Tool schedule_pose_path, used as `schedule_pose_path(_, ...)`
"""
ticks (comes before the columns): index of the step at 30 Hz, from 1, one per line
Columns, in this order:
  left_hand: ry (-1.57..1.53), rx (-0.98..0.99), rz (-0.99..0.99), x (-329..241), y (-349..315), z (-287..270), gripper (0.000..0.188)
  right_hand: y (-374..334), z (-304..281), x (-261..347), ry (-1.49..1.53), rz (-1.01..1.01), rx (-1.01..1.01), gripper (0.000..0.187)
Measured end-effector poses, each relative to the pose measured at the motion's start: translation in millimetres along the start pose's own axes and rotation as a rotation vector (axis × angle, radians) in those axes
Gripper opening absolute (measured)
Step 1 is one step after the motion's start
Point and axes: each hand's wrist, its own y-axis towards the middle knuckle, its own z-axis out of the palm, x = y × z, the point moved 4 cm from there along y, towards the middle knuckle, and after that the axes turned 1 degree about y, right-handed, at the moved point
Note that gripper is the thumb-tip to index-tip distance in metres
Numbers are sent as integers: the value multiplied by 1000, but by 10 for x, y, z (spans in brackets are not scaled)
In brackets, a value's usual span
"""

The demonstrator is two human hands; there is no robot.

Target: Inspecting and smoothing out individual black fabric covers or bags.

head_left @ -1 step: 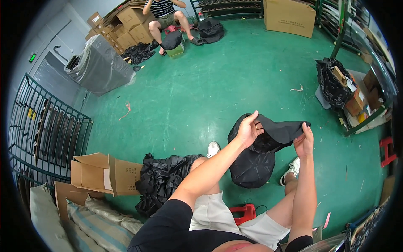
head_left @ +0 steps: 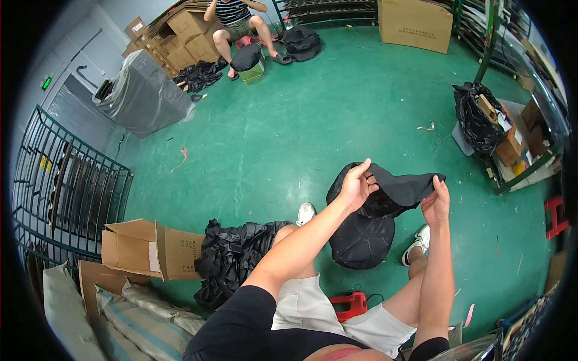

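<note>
Black cloth (head_left: pixel 410 189) between left hand (head_left: pixel 356 189) and right hand (head_left: pixel 438 206), seated person (head_left: pixel 232 13) cropped

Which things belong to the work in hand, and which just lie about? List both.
In the work:
black fabric, pinched by right hand, left hand touching it
rounded black piece below; whether it joins the fabric is unclear
perhaps the nearest crumpled black heap

Apparently just lying about:
open cardboard box
sacks, lower left
red stool, right edge
</note>
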Motion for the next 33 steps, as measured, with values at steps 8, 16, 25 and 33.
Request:
schedule_pose_path(8, -29, -36, 27, 17, 3, 52, 28, 31, -124, -59, 88, 51, 51, 20)
schedule_pose_path(16, -24, -29, 35, 15, 44, -27, 29, -8, -22, -44, 30, 31, -52, 15)
schedule_pose_path(25, -25, -57, 39, 4, 20, 5, 27, 11, -76, -56, 32, 38, 90, 19)
schedule_pose_path(33, 20, 25, 45, -10, 41, -11, 18, 14, -8, -62, -50, -2, 96, 32)
